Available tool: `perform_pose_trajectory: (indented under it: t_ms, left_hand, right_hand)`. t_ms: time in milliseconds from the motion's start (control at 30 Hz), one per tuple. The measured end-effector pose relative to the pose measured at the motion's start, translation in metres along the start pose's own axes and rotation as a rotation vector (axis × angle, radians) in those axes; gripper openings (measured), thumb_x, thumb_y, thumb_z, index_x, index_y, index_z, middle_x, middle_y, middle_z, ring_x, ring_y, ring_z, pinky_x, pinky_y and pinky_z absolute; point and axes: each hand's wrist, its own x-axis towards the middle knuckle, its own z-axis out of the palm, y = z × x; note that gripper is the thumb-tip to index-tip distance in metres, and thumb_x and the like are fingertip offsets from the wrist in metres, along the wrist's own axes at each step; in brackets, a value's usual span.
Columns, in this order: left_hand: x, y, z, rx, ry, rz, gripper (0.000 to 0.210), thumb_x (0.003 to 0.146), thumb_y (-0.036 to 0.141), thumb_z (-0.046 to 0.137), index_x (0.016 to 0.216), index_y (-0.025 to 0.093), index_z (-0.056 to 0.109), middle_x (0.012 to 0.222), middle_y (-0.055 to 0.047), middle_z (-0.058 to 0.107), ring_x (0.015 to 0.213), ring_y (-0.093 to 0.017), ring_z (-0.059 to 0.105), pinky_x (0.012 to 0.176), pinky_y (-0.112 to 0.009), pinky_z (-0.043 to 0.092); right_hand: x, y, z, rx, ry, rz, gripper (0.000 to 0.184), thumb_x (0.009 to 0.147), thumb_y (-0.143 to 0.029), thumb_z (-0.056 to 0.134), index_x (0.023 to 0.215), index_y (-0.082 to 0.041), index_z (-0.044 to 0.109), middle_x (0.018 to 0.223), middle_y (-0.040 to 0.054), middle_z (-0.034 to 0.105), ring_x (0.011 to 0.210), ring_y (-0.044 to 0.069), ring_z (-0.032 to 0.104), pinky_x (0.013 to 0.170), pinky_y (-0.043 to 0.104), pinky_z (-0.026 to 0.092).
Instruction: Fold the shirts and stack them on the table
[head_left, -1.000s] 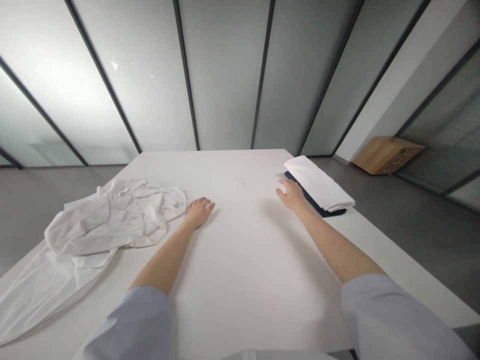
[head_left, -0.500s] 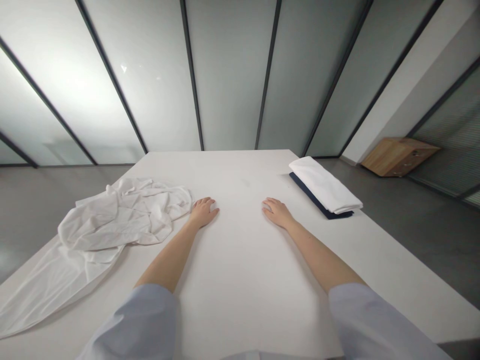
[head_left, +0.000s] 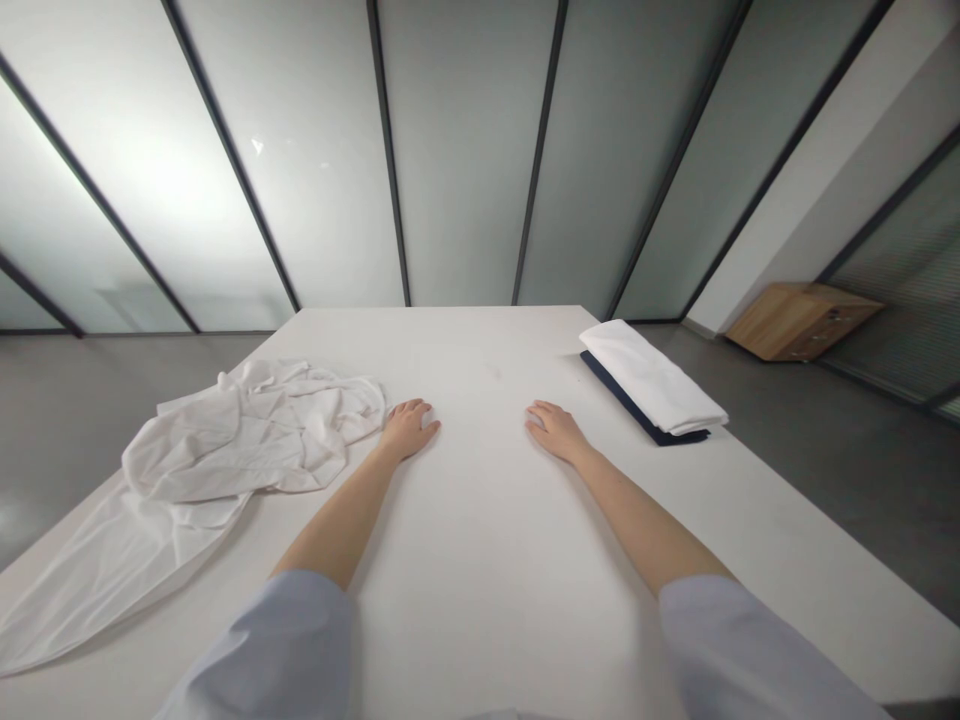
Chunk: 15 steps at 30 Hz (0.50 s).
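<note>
My left hand [head_left: 407,430] rests palm down on the white table [head_left: 480,540], fingers apart and holding nothing. Just left of it lies a crumpled white cloth [head_left: 247,430], heaped up, with one long part trailing toward the near left edge. My right hand [head_left: 555,431] also lies on the tabletop, empty, its fingers stretched out toward the left. Beyond it to the right is a folded white cloth [head_left: 652,378] on top of a folded dark navy cloth [head_left: 626,397], which shows only along its left and near sides.
Frosted glass panels [head_left: 465,150] with dark frames stand behind the table's far edge. A wooden cabinet [head_left: 795,320] is on the grey floor [head_left: 840,470] at the right. The folded stack sits close to the table's right edge.
The view has shifted very slightly, so everything appears a little lower. Both hands and the cloths stay in the same places on the table.
</note>
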Motion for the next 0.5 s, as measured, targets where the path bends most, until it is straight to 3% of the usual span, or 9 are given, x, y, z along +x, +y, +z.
perform_pose_trajectory:
  t_ms: [133, 300, 500]
  left_hand:
    - [-0.001, 0.003, -0.002, 0.003, 0.02, -0.018, 0.045, 0.086, 0.041, 0.05, 0.125, 0.021, 0.057, 0.135, -0.011, 0.054, 0.124, -0.028, 0.049, 0.106, -0.042, 0.035]
    - [-0.005, 0.005, -0.015, 0.095, 0.12, -0.068, 0.042, 0.083, 0.038, 0.053, 0.122, 0.023, 0.059, 0.133, -0.012, 0.055, 0.128, -0.031, 0.044, 0.115, -0.051, 0.015]
    - [-0.012, -0.024, -0.037, 0.185, 0.368, -0.353, 0.042, 0.083, 0.031, 0.049, 0.123, 0.021, 0.057, 0.139, -0.014, 0.049, 0.136, -0.034, 0.031, 0.114, -0.058, 0.011]
  right_hand:
    - [0.0, -0.001, 0.0, -0.005, 0.006, -0.001, 0.036, 0.091, -0.034, 0.047, 0.123, -0.022, 0.06, 0.137, 0.0105, 0.053, 0.128, 0.025, 0.047, 0.104, 0.041, 0.038]
    - [0.0, -0.002, -0.001, -0.005, 0.004, -0.004, 0.037, 0.091, -0.034, 0.048, 0.124, -0.022, 0.061, 0.137, 0.0106, 0.053, 0.128, 0.025, 0.047, 0.104, 0.04, 0.038]
    - [0.0, 0.001, 0.001, -0.007, 0.007, -0.012, 0.037, 0.092, -0.034, 0.046, 0.124, -0.023, 0.06, 0.138, 0.0099, 0.053, 0.129, 0.025, 0.046, 0.104, 0.041, 0.038]
